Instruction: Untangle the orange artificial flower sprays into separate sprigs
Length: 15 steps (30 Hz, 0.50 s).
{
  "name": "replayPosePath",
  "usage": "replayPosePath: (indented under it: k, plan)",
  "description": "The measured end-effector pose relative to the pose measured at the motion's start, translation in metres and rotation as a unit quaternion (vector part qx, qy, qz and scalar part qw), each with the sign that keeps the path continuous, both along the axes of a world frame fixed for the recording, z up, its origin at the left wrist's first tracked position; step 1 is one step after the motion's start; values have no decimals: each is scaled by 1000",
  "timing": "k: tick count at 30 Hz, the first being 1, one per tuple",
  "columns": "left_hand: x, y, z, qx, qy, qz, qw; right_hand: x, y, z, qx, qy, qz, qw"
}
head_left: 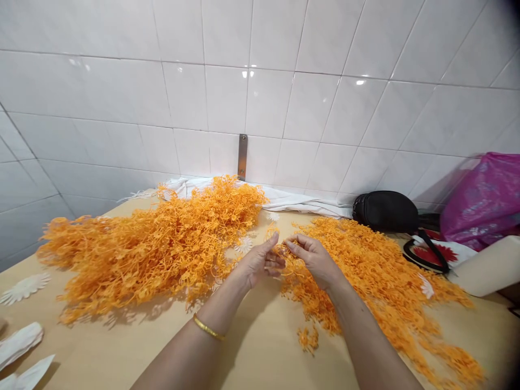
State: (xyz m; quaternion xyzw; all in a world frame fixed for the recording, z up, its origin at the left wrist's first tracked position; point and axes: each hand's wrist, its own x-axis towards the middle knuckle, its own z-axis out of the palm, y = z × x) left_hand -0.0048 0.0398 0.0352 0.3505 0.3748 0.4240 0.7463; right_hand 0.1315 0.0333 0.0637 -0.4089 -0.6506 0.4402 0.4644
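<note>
Over the table's middle, my left hand (265, 261) has its thumb raised and its fingers curled round a thin orange plastic flower sprig (271, 232), partly hidden behind the thumb. Close to its right, my right hand (312, 257) pinches orange strands of the sprig between thumb and fingertips. To the left lies a tall heap of orange plastic sprigs (162, 249). A flatter orange pile (365, 271) spreads beneath and beyond my right hand. A small loose orange piece (307, 339) rests on the table below it.
White petal-shaped pieces (25, 288) lie on the wooden table (252, 352). White cloth (300, 204) runs along the tiled wall below a metal bracket (242, 157). At right are a black pouch (385, 211), a purple bag (483, 200) and a cream-coloured roll (487, 265).
</note>
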Motion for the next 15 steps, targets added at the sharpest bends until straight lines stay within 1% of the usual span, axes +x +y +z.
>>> replayPosePath:
  k: [2,3,6,8,10,11,13,15]
  plan:
    - [0,3,0,16,-67,73,995,-1,-1,2,-12,21,18,1000]
    - [0,5,0,24,-90,97,991,-2,-1,2,-14,32,13,999]
    - [0,7,3,17,-116,132,984,0,1,0,-41,94,-52,993]
    - [-1,6,7,-1,-138,147,980,3,4,-2,-77,154,-98,980]
    - [0,5,10,-23,-171,145,974,3,6,-5,-100,200,-130,966]
    - [1,3,12,-32,-190,133,972,3,8,-7,-102,212,-142,961]
    - [4,0,12,-49,-219,97,970,-1,9,-11,-94,224,-164,956]
    - [7,-3,11,-65,-222,59,971,-6,9,-15,-78,226,-178,955]
